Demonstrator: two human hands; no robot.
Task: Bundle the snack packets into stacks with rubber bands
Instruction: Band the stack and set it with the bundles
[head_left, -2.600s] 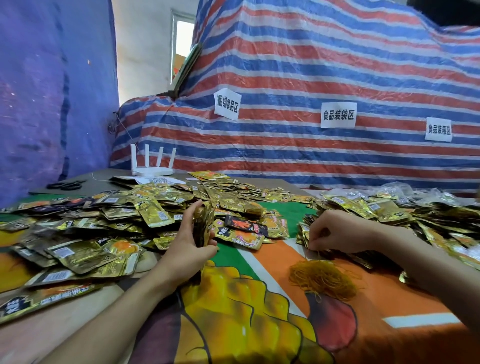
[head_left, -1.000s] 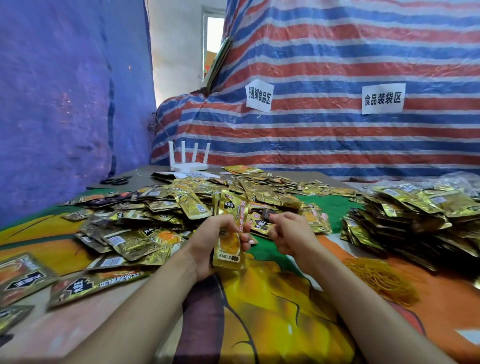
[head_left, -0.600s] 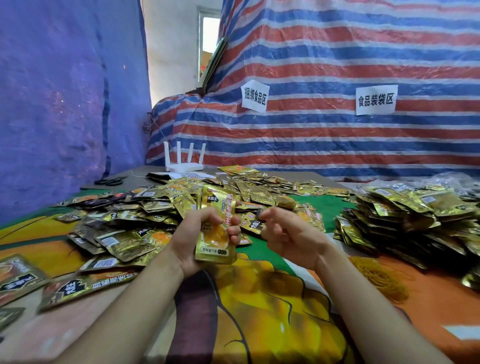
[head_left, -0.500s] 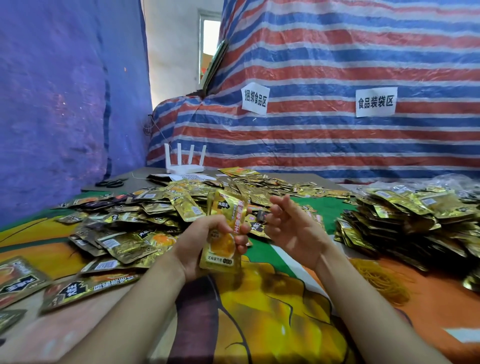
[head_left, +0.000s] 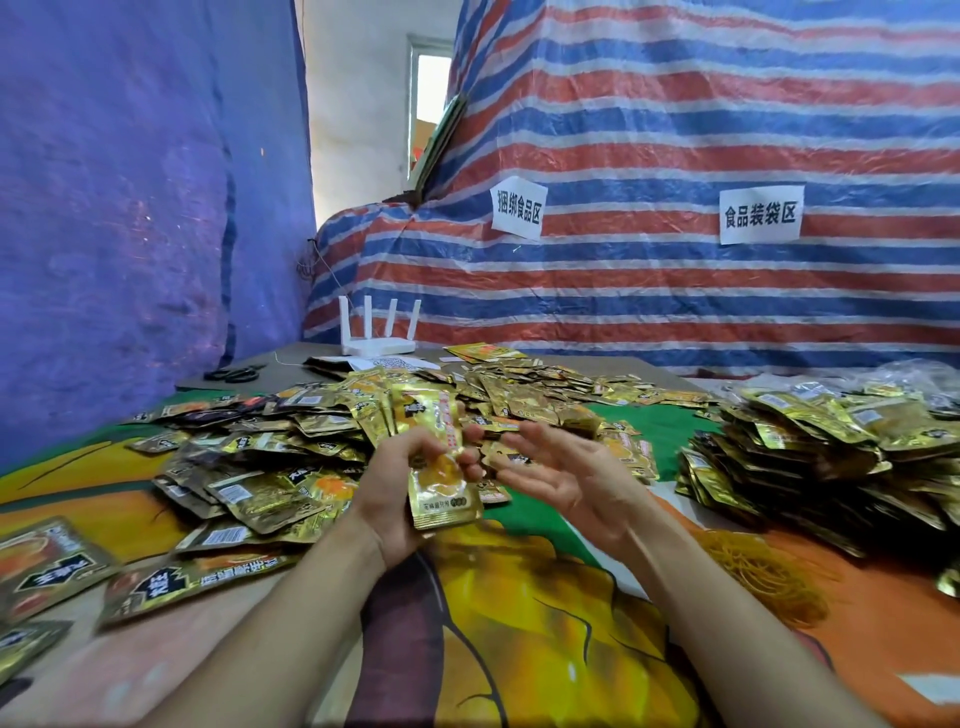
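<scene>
The left hand (head_left: 397, 491) gripped a stack of gold snack packets (head_left: 441, 470), fingers curled round it, above the tablecloth (head_left: 519, 649). The right hand (head_left: 563, 475) hovered just beside, fingers straight, holding nothing. Loose packets (head_left: 280, 462) crowded behind them; rubber bands (head_left: 763, 577) lay right, near a stacked heap (head_left: 815, 457). A white router (head_left: 377, 335) stood far back.

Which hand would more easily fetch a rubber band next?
The right hand, probably: it is open and empty, and the rubber bands lie on its side. The left hand grips the packet stack.
</scene>
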